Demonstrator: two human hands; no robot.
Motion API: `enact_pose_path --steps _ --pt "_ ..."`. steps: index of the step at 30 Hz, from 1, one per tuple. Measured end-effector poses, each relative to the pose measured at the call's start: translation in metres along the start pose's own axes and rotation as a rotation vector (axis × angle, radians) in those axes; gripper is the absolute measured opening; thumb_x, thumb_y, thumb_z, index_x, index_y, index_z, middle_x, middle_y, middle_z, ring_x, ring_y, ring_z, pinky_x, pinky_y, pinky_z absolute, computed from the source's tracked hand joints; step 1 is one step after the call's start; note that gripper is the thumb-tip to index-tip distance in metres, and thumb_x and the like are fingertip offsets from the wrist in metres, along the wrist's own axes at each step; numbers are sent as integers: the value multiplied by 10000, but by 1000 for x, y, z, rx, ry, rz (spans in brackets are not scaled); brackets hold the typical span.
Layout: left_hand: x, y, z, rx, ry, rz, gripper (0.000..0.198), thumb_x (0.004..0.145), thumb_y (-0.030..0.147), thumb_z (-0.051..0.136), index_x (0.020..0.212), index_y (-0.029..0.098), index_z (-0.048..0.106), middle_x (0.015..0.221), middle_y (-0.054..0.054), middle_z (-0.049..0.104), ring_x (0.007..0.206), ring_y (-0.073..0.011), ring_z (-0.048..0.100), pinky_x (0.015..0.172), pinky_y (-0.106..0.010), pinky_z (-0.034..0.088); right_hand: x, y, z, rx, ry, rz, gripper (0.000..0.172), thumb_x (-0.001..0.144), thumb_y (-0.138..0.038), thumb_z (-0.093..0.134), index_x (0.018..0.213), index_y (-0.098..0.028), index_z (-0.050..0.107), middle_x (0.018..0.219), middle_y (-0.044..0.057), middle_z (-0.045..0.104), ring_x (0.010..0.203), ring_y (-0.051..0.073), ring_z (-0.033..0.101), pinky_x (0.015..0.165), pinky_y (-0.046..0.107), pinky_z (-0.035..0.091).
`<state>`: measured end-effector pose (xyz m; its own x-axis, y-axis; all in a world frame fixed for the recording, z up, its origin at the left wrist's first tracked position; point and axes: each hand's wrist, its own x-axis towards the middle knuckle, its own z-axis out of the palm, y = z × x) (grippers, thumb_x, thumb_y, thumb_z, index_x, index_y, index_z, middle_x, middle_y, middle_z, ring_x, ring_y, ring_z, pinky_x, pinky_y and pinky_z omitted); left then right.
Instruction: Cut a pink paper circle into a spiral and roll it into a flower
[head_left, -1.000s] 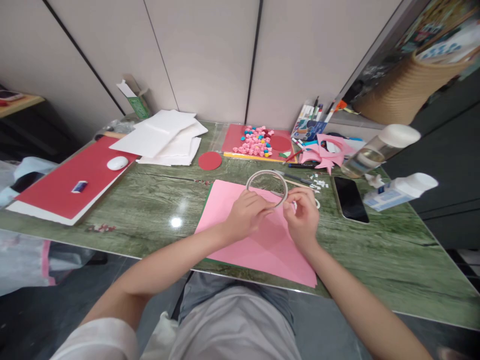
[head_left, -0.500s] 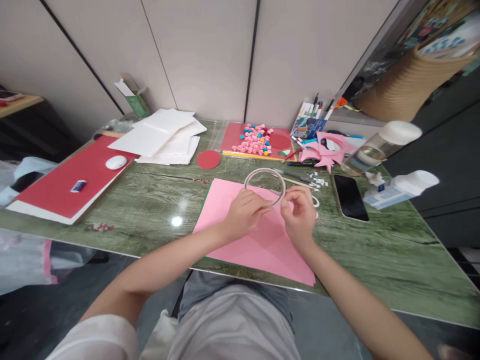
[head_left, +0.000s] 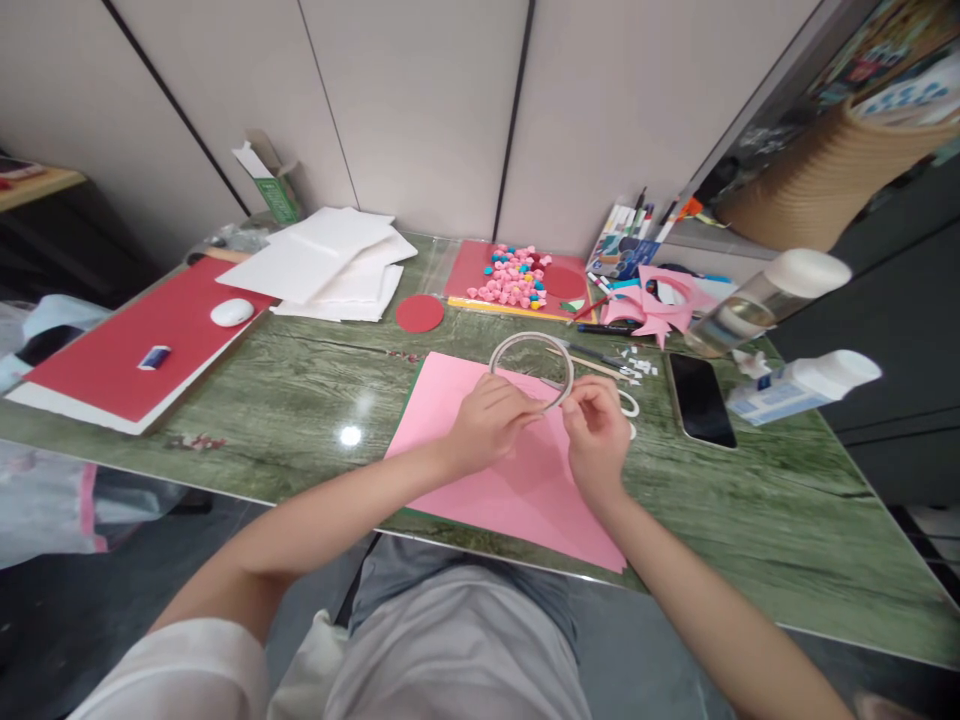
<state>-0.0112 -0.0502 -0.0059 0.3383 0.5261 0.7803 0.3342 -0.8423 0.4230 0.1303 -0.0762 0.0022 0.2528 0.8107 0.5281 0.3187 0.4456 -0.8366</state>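
Hardly anything has moved since half a second ago; only the view has turned slightly. The left hand (head_left: 487, 428), half curled, pinches the lower rim of a thin, pale-grey hollow ring (head_left: 530, 337) above pink rectangular paper sheets (head_left: 517, 510). The right hand (head_left: 600, 430) is curled near its right edge, fingertips close together; whether they hold something, I cannot tell. If the left pinch loosens, the ring could slip down. It looks round, narrow, tilted.

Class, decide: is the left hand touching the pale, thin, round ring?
Touching: the head view shows the left hand gripping the ring near its bottom.
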Motion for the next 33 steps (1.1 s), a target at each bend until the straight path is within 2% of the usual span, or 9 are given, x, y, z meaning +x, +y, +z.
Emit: enact_pose_path --steps 7,10,12,15,19,23,33 --pt "1 1 -1 -13 21 -23 70 740 199 553 786 161 590 651 -3 614 666 -102 514 672 -264 376 1 -2 -1 -22 -9 11 66 731 -203 521 671 -185 502 825 23 456 832 156 467 745 314 397" --pt "5 3 -3 -44 -31 -119 115 753 233 539 828 168 597 705 -14 627 706 -110 532 688 -265 385 5 2 -4 -68 -23 7 51 735 -218 538 699 -187 520 831 21 472 845 157 472 760 312 396" --pt "8 4 -4 -75 -58 -200 145 758 253 532 856 169 598 768 -23 636 741 -110 541 698 -259 395 10 7 -7 -53 -26 49 54 750 -237 533 782 -194 530 853 21 481 821 148 485 740 304 410" --pt "10 6 -5 -95 -71 -241 154 754 267 536 854 169 600 781 -19 640 742 -107 544 697 -251 400 18 13 -15 -49 -15 99 176 788 -272 485 949 -208 518 914 33 499 786 143 501 704 308 430" --pt "9 5 -5 -63 -87 -231 157 762 281 523 843 173 602 767 -13 643 727 -108 541 685 -254 396 24 8 -25 -247 -12 -60 141 784 -265 492 836 -204 609 881 41 516 881 177 499 750 335 419" --pt "8 1 -5 -12 -104 -212 173 773 295 505 857 177 601 774 -13 643 744 -114 541 701 -267 387 21 -1 -25 -383 -51 -196 135 749 -233 537 842 -222 634 865 38 536 870 179 514 794 355 404" --pt "8 -2 -3 101 -85 -95 152 788 266 488 836 173 597 712 -12 634 720 -121 534 669 -268 369 15 -2 -21 -452 -38 -257 73 684 -220 613 752 -219 637 804 21 567 799 174 536 773 370 395"
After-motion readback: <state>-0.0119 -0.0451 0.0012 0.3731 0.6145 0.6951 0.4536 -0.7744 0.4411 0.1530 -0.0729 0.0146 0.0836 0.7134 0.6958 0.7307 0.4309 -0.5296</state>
